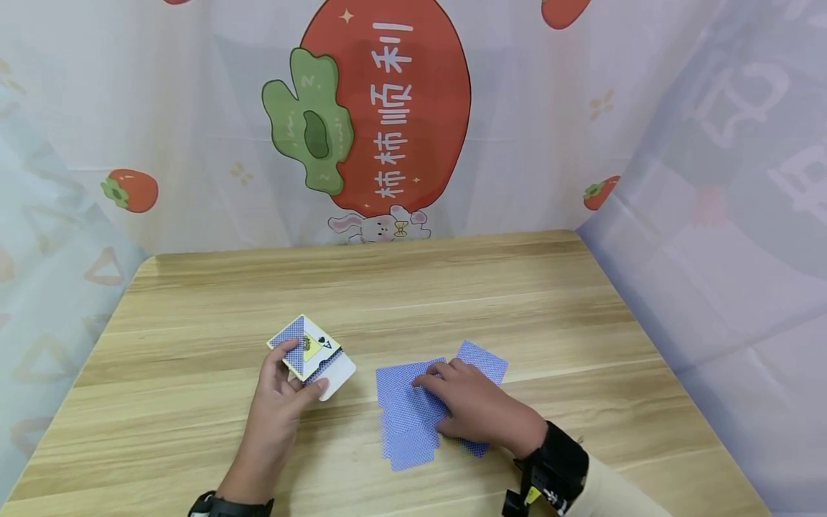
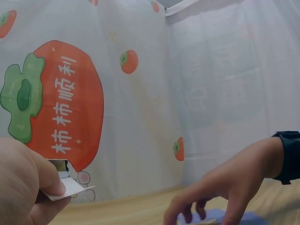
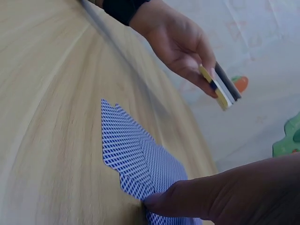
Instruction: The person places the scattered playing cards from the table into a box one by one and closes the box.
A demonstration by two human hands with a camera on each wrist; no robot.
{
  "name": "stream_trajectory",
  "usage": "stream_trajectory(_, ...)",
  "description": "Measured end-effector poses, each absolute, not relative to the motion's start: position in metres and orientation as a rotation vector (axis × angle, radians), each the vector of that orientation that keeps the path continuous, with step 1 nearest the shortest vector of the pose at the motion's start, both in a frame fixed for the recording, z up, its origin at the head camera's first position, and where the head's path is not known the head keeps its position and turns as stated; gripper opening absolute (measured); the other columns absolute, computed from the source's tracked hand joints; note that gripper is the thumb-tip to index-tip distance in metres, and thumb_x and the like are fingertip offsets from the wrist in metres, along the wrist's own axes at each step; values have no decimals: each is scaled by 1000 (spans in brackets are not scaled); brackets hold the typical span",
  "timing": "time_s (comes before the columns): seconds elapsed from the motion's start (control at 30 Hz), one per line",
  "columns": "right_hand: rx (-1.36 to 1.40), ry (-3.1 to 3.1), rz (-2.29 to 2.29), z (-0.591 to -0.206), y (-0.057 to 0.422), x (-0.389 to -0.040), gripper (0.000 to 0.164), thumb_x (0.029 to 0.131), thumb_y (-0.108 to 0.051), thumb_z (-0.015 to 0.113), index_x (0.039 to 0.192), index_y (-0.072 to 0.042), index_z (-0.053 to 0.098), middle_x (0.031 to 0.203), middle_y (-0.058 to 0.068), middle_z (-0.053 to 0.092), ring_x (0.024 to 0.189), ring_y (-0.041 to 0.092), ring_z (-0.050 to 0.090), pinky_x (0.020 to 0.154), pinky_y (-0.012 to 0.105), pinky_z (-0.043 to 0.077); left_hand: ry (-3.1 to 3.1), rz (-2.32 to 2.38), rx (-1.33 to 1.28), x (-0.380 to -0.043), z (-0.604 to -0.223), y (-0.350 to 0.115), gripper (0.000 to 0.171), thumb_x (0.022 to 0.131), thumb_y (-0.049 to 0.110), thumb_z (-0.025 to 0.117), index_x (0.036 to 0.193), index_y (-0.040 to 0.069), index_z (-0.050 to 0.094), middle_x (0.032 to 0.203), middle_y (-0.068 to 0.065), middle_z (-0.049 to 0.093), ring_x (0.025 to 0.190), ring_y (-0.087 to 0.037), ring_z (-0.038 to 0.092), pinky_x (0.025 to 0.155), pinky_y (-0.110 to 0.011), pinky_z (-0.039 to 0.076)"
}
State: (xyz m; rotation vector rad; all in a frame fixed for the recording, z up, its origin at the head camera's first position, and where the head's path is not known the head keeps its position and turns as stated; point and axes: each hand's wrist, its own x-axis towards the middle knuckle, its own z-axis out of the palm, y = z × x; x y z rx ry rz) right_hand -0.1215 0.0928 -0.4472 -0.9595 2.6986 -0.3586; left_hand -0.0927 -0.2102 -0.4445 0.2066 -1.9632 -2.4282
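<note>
My left hand (image 1: 276, 403) grips a playing card box (image 1: 315, 347) above the table, thumb at its white flap (image 1: 338, 375). The box has a blue pattern and an ace on its face, and its flap stands open. To the right, blue-backed playing cards (image 1: 405, 416) lie face down in an uneven, overlapping spread. My right hand (image 1: 481, 406) rests over the right part of this spread, fingers apart and slightly bent. In the right wrist view its thumb (image 3: 180, 201) touches the edge of the cards (image 3: 129, 145). The hand covers some of the cards.
The wooden table (image 1: 213, 309) reaches back to a white curtain (image 1: 517, 143) printed with a big red persimmon. Pale curtains also hang on the left and right sides. Each wrist wears a black strap (image 1: 562, 459).
</note>
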Motion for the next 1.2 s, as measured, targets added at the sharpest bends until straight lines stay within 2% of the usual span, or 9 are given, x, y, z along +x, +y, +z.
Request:
stream_trajectory(0.17,-996,2686,-323,-447,70,-127,67,86,-32,80,146,-29,51,144,-3,54,129,19,49,106,44,46,-1968,-2433,212,-93,-445,-210,83,84,-22,61,150,15,27,150,-6,27,119,-7,59,94,-23,55)
stream_trajectory(0.4,-944,2686,-231,-442,49,-138,70,83,-24,77,147,-25,50,135,1,54,117,19,50,101,43,46,-1974,-2419,205,-93,-446,-210,83,83,-22,60,150,14,27,149,-6,27,118,-7,60,94,-23,55)
stream_trajectory(0.57,-809,2691,-179,-438,42,-150,72,82,-26,80,147,-23,49,129,5,53,113,21,49,98,46,47,-1976,-2419,192,-93,-446,-210,82,84,-21,60,150,15,27,148,-7,27,118,-7,60,94,-23,55)
stream_trajectory(0.8,-676,2673,-228,-438,49,-171,75,79,-33,82,146,-20,51,128,9,55,116,26,48,102,47,45,-1993,-2409,206,-93,-446,-211,84,83,-22,60,151,14,26,149,-6,27,118,-6,60,94,-23,55)
stream_trajectory(0.97,-629,2670,-301,-438,63,-178,74,81,-29,83,147,-17,50,131,14,54,120,29,47,104,47,43,-2003,-2411,209,-92,-446,-211,84,83,-21,61,152,13,25,149,-8,27,118,-7,60,95,-24,55)
stream_trajectory(1.2,-517,2699,-387,-439,80,-180,72,80,-24,82,145,-11,53,125,13,53,111,26,46,96,44,45,-2008,-2408,226,-93,-445,-211,84,84,-21,60,151,13,25,151,-7,26,119,-6,59,96,-24,54)
